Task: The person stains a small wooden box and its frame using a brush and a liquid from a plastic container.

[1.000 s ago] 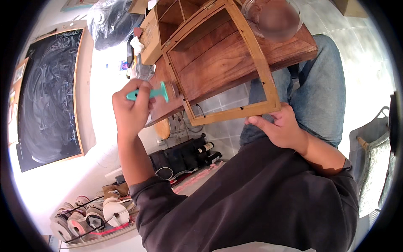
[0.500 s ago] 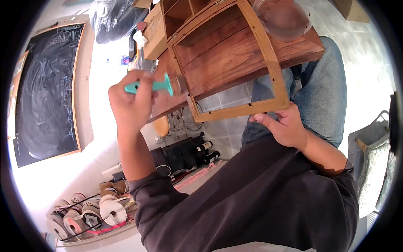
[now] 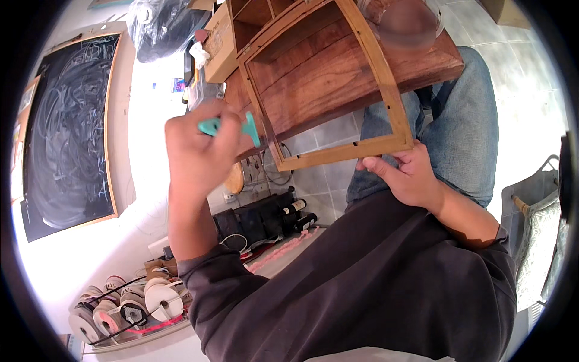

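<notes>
My left hand (image 3: 202, 142) is closed round the handle of a turquoise brush (image 3: 250, 129). Its wide head is beside the left rail of an open-centred wooden door frame (image 3: 344, 151); motion blur hides whether it touches. With thumb and fingers, my right hand (image 3: 412, 181) grips the lower right corner of that frame. Hinges along the frame's upper edge join it to a reddish-brown wooden cabinet (image 3: 319, 90), which has small compartments at the top. Small dark notches mark the frame's inner edge.
At the upper right, a clear round container (image 3: 408, 24) sits on the cabinet. A cardboard box (image 3: 221, 51) stands at its left. Ribbon spools (image 3: 163, 301) on a rack are at lower left, dark bottles (image 3: 304, 222) below the cabinet. A chalkboard (image 3: 69, 133) hangs on the left wall.
My left hand and the brush have moved a little right and down alongside the frame's left rail. The frame has shifted slightly upward; my right hand keeps its hold.
</notes>
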`<state>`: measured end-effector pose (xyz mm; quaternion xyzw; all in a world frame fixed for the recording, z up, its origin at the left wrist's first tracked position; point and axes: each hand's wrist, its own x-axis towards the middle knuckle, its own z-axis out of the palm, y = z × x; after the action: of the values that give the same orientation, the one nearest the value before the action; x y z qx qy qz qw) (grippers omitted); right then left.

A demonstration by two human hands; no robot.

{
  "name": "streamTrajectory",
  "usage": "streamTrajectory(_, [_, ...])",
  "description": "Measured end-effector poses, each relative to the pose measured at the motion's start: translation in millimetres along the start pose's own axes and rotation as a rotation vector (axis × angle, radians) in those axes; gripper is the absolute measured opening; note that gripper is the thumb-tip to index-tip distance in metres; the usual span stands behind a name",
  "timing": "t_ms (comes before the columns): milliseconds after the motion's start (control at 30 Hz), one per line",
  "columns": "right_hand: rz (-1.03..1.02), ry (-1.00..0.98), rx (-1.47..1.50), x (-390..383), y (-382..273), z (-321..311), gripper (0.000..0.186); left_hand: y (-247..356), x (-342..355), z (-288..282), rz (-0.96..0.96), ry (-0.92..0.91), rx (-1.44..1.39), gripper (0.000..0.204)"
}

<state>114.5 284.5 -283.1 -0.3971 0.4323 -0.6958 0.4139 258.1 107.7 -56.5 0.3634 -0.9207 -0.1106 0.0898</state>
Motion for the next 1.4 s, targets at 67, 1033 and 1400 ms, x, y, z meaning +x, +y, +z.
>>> streamTrajectory(67, [0.002, 0.000, -0.001, 1, -1, 0, 0.010, -10, 7, 0, 0.000, 0.046, 0.044, 0.020])
streamTrajectory(1033, [0.014, 0.000, -0.020, 1, -4, 1, 0.014, -9, -21, 11, 0.053, -0.230, -0.055, 0.018])
streamTrajectory(1400, [0.055, -0.007, 0.007, 0, -7, 1, 0.013, -16, -18, -3, -0.087, -0.136, -0.122, 0.019])
